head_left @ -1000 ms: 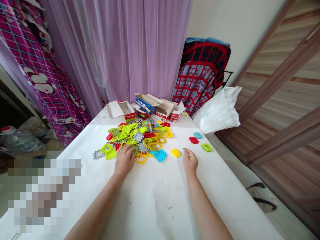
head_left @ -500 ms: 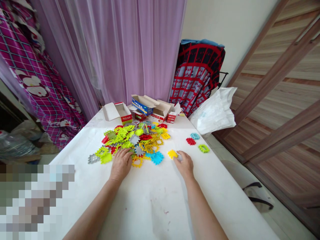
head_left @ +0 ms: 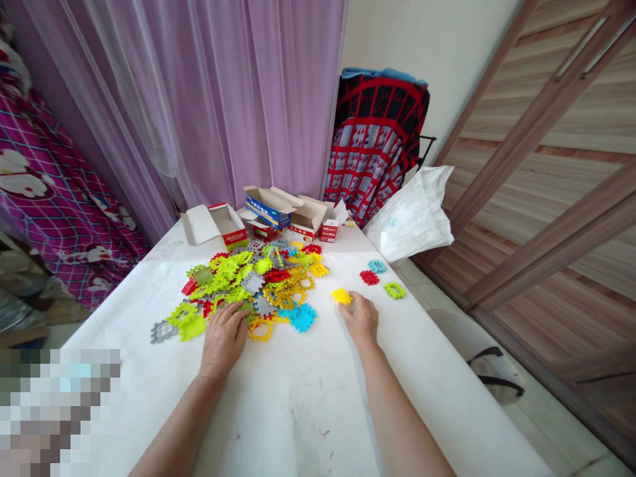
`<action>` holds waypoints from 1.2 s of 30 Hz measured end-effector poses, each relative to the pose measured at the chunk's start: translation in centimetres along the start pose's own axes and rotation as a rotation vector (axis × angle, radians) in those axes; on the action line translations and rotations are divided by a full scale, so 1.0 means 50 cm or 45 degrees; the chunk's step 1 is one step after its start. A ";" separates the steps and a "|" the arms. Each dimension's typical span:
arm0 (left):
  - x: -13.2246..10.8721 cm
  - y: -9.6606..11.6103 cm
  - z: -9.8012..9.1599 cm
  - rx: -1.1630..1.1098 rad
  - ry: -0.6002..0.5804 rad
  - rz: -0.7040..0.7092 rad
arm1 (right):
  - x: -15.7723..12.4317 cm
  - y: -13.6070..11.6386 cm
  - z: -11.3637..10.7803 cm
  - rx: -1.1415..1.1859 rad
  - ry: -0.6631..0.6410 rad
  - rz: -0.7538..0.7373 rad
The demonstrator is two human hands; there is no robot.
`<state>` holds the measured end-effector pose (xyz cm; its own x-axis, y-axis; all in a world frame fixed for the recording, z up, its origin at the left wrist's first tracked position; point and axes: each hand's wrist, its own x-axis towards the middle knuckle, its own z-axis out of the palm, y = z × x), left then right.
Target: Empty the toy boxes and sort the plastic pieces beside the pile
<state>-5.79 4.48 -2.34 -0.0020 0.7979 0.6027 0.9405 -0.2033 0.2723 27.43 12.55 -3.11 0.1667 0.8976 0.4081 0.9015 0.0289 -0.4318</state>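
My right hand (head_left: 362, 319) pinches a yellow interlocking plastic piece (head_left: 341, 296) at its right edge, over the white table to the right of the pile. Loose toothed pieces in lime green, grey, red, yellow and blue make up the pile (head_left: 253, 281). At its near edge rests my left hand (head_left: 224, 334), fingers stretched over the pieces with their tips partly lost among them. A blue piece (head_left: 303, 318) and a yellow square frame (head_left: 260, 329) lie just right of that hand. Farther right sit a red piece (head_left: 369, 277), a light blue one (head_left: 376, 266) and a green one (head_left: 395, 291).
Several open cardboard boxes, among them a blue one (head_left: 268, 211) and a red one (head_left: 234, 236), stand behind the pile. A white bag (head_left: 410, 215) is at the table's far right edge. The white-covered table (head_left: 308, 411) has wardrobe doors (head_left: 541, 199) to its right.
The view has turned slightly to the right. My right hand has moved the yellow piece a little closer to the three separate pieces. My left hand stays at the pile, shifted slightly left.
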 end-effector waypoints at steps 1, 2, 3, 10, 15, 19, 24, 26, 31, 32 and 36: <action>0.000 0.001 -0.001 0.001 0.011 0.004 | 0.010 0.001 0.001 -0.017 0.008 0.026; -0.001 0.001 -0.002 0.001 0.023 0.007 | 0.021 0.001 0.003 -0.034 0.012 0.039; -0.001 0.002 -0.003 -0.001 0.035 0.011 | 0.032 0.001 0.005 -0.051 0.013 0.037; -0.005 -0.003 -0.002 0.005 0.041 0.020 | 0.117 -0.002 0.039 -0.178 0.061 -0.203; -0.004 -0.013 0.004 0.041 0.039 0.089 | 0.182 -0.001 0.070 -0.248 0.114 -0.246; -0.002 -0.016 0.006 0.064 0.056 0.124 | 0.214 0.003 0.085 -0.278 0.141 -0.144; 0.001 -0.017 -0.001 0.065 0.050 0.187 | 0.222 0.010 0.088 -0.271 0.285 0.022; 0.003 -0.018 -0.002 0.062 0.046 0.199 | 0.219 0.011 0.086 -0.273 0.281 0.003; 0.004 -0.019 -0.001 0.059 0.031 0.196 | 0.213 0.005 0.083 -0.302 0.022 -0.237; 0.004 -0.018 0.000 0.061 0.029 0.193 | 0.213 0.002 0.082 -0.320 -0.007 -0.218; 0.004 -0.016 0.000 0.061 0.011 0.181 | 0.215 -0.007 0.080 -0.380 -0.038 -0.111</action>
<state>-6.53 4.81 -2.41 0.1294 0.7584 0.6388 0.9466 -0.2863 0.1481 27.33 23.93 -1.78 0.0756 0.9101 0.4073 0.9901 -0.0202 -0.1388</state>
